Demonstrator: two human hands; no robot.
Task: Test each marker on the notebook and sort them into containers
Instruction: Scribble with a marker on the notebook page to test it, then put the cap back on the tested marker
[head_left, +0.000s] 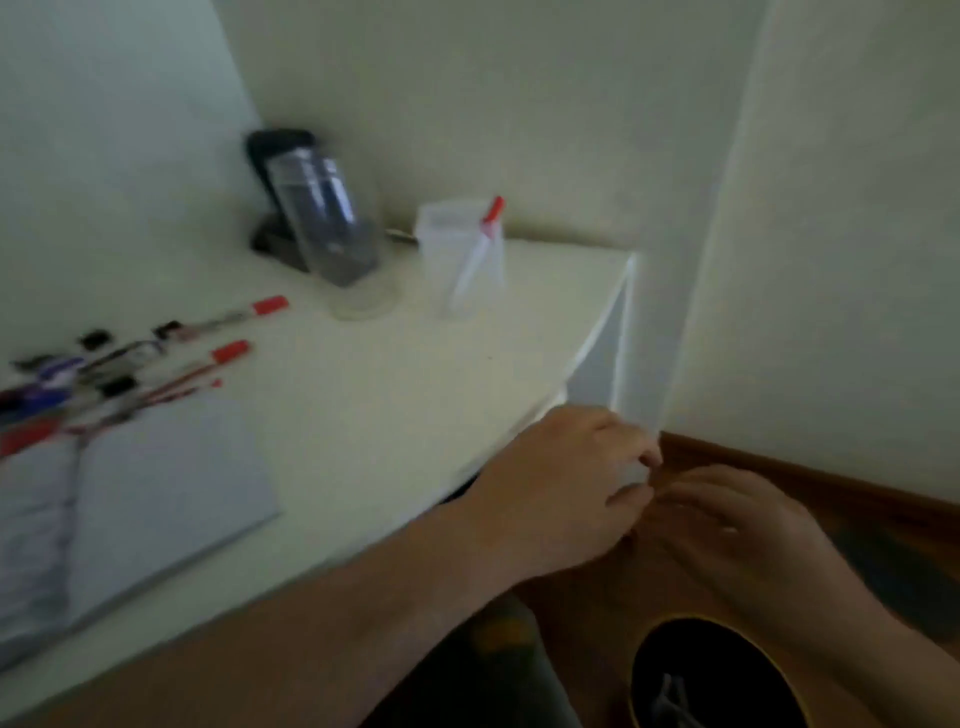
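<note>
The whole view is blurred by motion. An open notebook (166, 493) lies on the white desk (395, 395) at the left. Several loose markers (104, 374) with red, blue and black caps lie just beyond it. At the back stand a clear glass (332, 228) holding dark markers and a translucent cup (457, 254) holding one red-capped marker (485, 234). My left hand (571, 478) and my right hand (743, 525) meet fingertip to fingertip off the desk's right front corner, above the floor. Something small and whitish (638, 475) shows between the fingers; the blur hides what it is.
A black phone on a stand (275, 176) leans behind the glass. Pale walls close in behind and to the right of the desk. Below my hands is brown wooden floor (779, 467), with a black bin with a yellow rim (706, 670) at the bottom right.
</note>
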